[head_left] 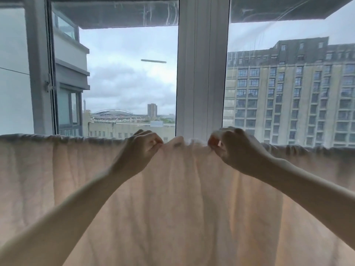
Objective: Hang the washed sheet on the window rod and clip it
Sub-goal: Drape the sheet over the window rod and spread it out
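Pale pink sheet (172, 198) already draped over the rod along the bottom of the window, top fold running left to right across the whole view, cloth hanging straight down toward the viewer. Rod itself hidden under the fold. Both arms raised and reaching forward to that top edge, meeting near the white window post (201, 73).

Left hand (142, 148) just left of centre, fingers curled, pinching a bunched bit of the fold. Right hand (230, 148) just right of centre, fingers curled too, pinching the fold; something small and orange-red showing between its fingers, possibly a clip, too blurred to say.

Between the two hands, a short puckered hump of cloth, standing a little above the line of the fold. Both hands about equally near it, one on each side, along the rod's long axis. Probably the step of smoothing or clipping this middle stretch; no clip plainly seen on the fold yet.
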